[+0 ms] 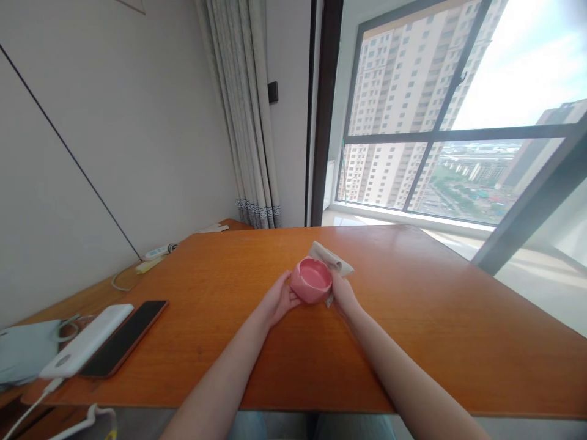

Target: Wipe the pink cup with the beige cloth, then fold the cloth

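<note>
A small round pink bowl [312, 292] with an uneven rim is held between my two hands above the wooden table, its opening tilted toward me. My left hand [277, 299] grips its left side, fingers curled under the lower edge. On the right side, my right hand [343, 292] closes around a pale cloth or tissue [334, 260] pressed against the bowl. Part of that cloth sticks out behind the bowl, and a corner hangs below my right fingers. The right fingertips are mostly hidden.
A wooden table [220, 269] spreads beneath my arms. To the left lie a dark phone [126, 339], a white power bank [89, 342] with a cable, and a pale blue pouch-like item [27, 351]. A power strip [156, 252] rests by the wall; a large window [431, 134] stands at the right.
</note>
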`<action>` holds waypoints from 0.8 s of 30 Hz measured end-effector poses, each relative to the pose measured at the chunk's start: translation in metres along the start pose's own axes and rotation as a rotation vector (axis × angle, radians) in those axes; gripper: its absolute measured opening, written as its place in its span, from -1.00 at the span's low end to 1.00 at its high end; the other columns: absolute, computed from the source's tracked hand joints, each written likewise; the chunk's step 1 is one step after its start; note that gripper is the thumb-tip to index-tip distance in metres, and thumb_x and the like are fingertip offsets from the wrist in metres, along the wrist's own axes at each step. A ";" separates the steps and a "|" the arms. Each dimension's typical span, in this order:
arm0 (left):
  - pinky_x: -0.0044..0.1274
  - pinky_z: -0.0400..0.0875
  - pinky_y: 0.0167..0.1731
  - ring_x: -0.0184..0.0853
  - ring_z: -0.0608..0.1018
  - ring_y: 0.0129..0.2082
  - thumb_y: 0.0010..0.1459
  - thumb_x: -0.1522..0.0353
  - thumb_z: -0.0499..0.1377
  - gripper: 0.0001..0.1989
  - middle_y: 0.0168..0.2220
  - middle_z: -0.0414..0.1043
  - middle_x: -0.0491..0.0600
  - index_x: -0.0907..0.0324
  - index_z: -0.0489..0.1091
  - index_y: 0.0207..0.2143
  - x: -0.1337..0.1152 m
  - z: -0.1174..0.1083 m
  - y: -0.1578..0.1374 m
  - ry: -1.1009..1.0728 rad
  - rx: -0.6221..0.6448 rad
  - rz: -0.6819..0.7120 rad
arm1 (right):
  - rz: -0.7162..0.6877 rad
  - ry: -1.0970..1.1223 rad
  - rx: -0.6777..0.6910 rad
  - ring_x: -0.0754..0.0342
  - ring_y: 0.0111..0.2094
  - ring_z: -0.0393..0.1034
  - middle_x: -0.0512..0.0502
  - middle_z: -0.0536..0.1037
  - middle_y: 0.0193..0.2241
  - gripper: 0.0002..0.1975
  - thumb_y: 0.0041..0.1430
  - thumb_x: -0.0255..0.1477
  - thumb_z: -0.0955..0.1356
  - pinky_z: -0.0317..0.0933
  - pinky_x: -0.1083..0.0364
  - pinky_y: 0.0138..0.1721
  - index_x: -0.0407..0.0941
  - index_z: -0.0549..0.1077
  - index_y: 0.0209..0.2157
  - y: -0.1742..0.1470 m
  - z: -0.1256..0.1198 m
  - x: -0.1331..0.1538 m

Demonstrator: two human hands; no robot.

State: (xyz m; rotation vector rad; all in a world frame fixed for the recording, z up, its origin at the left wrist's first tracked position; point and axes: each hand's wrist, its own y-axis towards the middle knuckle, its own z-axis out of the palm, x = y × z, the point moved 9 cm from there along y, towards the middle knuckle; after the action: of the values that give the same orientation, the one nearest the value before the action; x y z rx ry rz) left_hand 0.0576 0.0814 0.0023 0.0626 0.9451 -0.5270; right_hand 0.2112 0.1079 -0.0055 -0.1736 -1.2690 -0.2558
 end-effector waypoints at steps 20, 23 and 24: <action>-0.44 0.45 -0.19 -0.22 0.50 -0.08 0.14 0.17 0.11 -0.49 0.06 0.36 0.10 0.18 0.24 0.10 -0.006 -0.011 0.002 -0.119 -0.130 0.049 | -0.066 -0.151 0.088 -0.06 0.16 0.18 -0.09 0.47 -0.02 -0.60 0.04 -0.15 0.31 0.08 -0.05 0.15 -0.06 0.47 -0.13 -0.003 0.014 -0.006; -0.40 0.42 -0.12 -0.20 0.48 -0.05 0.14 0.20 0.13 -0.48 0.09 0.32 0.12 0.19 0.21 0.12 -0.003 -0.008 0.002 -0.133 -0.106 0.076 | -0.072 -0.156 0.096 -0.08 0.16 0.17 -0.07 0.46 0.00 -0.61 0.05 -0.16 0.31 0.08 -0.05 0.16 -0.07 0.47 -0.14 -0.005 0.016 -0.007; -0.39 0.41 -0.10 -0.19 0.47 -0.03 0.14 0.21 0.13 -0.48 0.10 0.31 0.13 0.18 0.20 0.13 -0.001 -0.005 0.001 -0.127 -0.069 0.074 | -0.082 -0.153 0.100 -0.09 0.14 0.20 -0.07 0.48 -0.02 -0.61 0.05 -0.16 0.31 0.12 -0.04 0.13 -0.07 0.47 -0.14 -0.005 0.015 -0.005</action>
State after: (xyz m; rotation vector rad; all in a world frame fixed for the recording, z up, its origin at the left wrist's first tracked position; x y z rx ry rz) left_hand 0.0541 0.0840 0.0000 0.0023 0.8328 -0.4246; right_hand 0.1944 0.1078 -0.0064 -0.0556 -1.4398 -0.2526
